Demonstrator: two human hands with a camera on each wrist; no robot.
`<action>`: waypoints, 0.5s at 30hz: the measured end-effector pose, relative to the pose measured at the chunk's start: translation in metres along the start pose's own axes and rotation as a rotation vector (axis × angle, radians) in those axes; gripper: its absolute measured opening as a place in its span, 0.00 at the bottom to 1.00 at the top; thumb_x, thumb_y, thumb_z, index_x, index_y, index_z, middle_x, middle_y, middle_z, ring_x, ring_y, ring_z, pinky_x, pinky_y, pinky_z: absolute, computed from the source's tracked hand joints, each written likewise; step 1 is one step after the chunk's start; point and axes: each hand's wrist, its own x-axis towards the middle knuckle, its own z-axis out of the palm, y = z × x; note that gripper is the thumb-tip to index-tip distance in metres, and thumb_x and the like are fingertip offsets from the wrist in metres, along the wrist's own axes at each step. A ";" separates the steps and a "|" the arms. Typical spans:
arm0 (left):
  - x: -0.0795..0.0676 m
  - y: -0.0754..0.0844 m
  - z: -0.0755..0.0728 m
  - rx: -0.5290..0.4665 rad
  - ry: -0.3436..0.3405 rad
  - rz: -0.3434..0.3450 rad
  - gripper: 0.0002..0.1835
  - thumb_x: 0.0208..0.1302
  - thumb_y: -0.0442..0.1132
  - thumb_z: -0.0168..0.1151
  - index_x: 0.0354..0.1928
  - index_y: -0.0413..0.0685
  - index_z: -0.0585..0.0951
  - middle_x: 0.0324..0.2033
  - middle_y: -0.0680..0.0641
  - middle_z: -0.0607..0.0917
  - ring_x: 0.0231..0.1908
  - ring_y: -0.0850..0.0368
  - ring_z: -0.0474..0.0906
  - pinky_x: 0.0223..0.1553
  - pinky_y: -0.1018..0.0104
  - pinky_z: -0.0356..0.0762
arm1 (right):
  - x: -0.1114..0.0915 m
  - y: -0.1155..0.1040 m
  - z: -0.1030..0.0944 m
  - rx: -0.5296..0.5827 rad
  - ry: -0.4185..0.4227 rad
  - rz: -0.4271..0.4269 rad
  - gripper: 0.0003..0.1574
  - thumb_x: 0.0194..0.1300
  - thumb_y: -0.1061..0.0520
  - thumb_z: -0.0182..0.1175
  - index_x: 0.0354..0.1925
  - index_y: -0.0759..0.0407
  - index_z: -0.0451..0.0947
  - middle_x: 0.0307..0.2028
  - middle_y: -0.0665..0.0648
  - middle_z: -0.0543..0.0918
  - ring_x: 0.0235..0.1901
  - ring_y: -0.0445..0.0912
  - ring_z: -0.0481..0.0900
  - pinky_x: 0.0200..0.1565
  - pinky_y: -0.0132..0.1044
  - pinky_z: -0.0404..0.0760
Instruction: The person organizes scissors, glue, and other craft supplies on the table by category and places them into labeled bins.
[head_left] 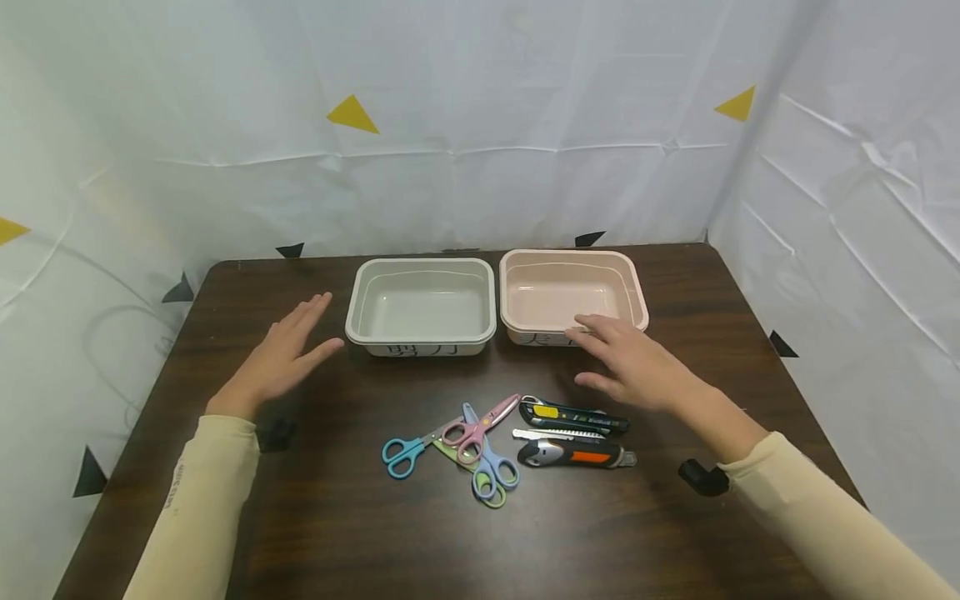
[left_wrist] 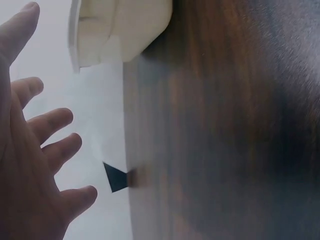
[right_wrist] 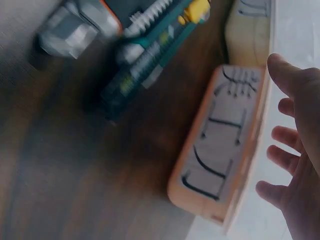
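Note:
My left hand (head_left: 279, 358) hovers left of a pale grey-white bin (head_left: 422, 340), fingers spread and holding nothing. My right hand (head_left: 637, 364) reaches over the front of a pink bin (head_left: 626, 287), its fingers also straight and bare. Between the hands lies a pile of several scissors: teal (head_left: 405, 455), pink (head_left: 472, 436), lavender (head_left: 487, 460) and green (head_left: 491, 498). To their right are a dark green utility knife (head_left: 592, 419) with a yellow slider, a silver segmented blade (head_left: 551, 434), and a black, grey and orange utility knife (head_left: 577, 453).
Both bins stand at the back of the dark wooden table (head_left: 360, 542), with black writing on their front labels. White sheeting (head_left: 465, 83) walls in the back and sides, marked with yellow and black patches. A small black object (head_left: 703, 477) shows beside the right sleeve.

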 end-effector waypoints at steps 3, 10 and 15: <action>0.001 -0.001 0.006 -0.020 0.000 -0.011 0.43 0.70 0.64 0.50 0.79 0.67 0.43 0.77 0.51 0.47 0.75 0.43 0.42 0.67 0.33 0.41 | -0.006 -0.010 0.007 0.015 -0.029 -0.016 0.39 0.64 0.42 0.65 0.67 0.60 0.71 0.66 0.65 0.68 0.66 0.59 0.64 0.65 0.56 0.62; 0.005 0.004 0.013 -0.117 0.005 -0.016 0.41 0.71 0.63 0.50 0.78 0.68 0.43 0.77 0.52 0.47 0.75 0.45 0.43 0.66 0.33 0.45 | -0.021 -0.040 0.021 0.081 -0.110 -0.009 0.32 0.65 0.39 0.63 0.60 0.56 0.79 0.58 0.59 0.76 0.57 0.51 0.73 0.57 0.49 0.73; 0.009 0.004 0.021 -0.156 0.004 -0.030 0.39 0.72 0.63 0.47 0.78 0.72 0.42 0.77 0.52 0.47 0.75 0.45 0.43 0.66 0.32 0.46 | -0.031 -0.059 0.029 0.108 -0.124 -0.001 0.26 0.65 0.38 0.63 0.54 0.51 0.82 0.41 0.44 0.73 0.37 0.37 0.70 0.35 0.33 0.75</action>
